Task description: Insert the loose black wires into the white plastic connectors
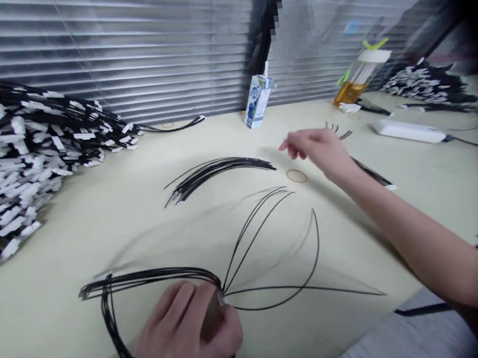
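My left hand (192, 326), at the bottom of the head view, is closed around a looped bundle of thin black cables (158, 273). A small light-coloured connector (222, 298) shows between its thumb and forefinger. Several loose strands fan out to the right of the grip. My right hand (314, 148) hovers over the table, its forefinger stretched out and its other fingers loosely bent, with nothing seen in them. Just left of it lies a row of short black cables (228, 167), and a tan rubber band (297, 176) rests below.
A large heap of black cables with white connectors (1, 151) fills the left side. By the window blinds stand a drink carton (256, 100) and a tilted bottle of amber liquid (360, 78). At the right are a white power strip (409, 131) and another cable heap (429, 86).
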Available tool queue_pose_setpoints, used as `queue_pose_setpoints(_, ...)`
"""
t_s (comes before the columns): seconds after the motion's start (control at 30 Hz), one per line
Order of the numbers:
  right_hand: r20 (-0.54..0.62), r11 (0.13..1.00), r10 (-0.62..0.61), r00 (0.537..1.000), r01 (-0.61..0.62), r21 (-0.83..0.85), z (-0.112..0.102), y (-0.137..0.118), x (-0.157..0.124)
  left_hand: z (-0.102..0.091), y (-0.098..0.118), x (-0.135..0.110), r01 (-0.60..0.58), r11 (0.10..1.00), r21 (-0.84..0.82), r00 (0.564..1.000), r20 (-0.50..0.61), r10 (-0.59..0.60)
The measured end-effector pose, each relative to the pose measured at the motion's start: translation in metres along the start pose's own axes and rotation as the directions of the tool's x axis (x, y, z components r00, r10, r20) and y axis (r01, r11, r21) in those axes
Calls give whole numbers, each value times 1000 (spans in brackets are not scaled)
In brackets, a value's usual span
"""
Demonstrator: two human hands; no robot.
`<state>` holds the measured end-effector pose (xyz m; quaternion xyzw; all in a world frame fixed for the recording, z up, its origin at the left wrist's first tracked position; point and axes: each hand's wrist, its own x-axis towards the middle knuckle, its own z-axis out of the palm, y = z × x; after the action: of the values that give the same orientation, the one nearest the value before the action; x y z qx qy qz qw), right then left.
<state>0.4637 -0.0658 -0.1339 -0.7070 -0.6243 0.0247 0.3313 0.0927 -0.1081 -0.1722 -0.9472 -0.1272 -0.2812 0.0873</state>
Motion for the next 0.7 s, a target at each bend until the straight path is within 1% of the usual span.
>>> queue_pose_setpoints(0.07, 58, 993, -57, 997, 63, -104, 14, -1, -5, 0, 0, 0, 6, 1000, 1, 1000, 4, -6)
queue_pose_setpoints(0.13, 125, 969, -100, 987, 125, -211, 27, -6, -9, 1, 1, 1, 12, 1000, 11, 1000, -24, -12)
queue_pose_setpoints(0.23, 190, 929, -110, 976, 169, -329, 37, -9, -11, 2, 2, 4, 12, 1000, 13, 997, -72, -11)
queue_pose_setpoints(0.33, 240, 897, -103, 965, 194, -398, 35, -7, -7, 1, 4, 7, 31, 1000, -3, 996, -85, -31)
queue_pose_setpoints(0.43, 293, 874, -104, 950, 228, -429, 31, -5, -3, 0, 5, 9, 62, 998, -25, 994, -93, -64)
queue_pose_setpoints(0.57, 361, 859, -118, 925, 277, -431, 28, -5, 1, -3, 4, 10, 39, 999, -20, 996, -83, -40)
queue_pose_setpoints(0.7, 392, 852, -135, 910, 309, -422, 26, -4, 4, -3, 2, 9, 28, 999, -30, 997, -76, -31)
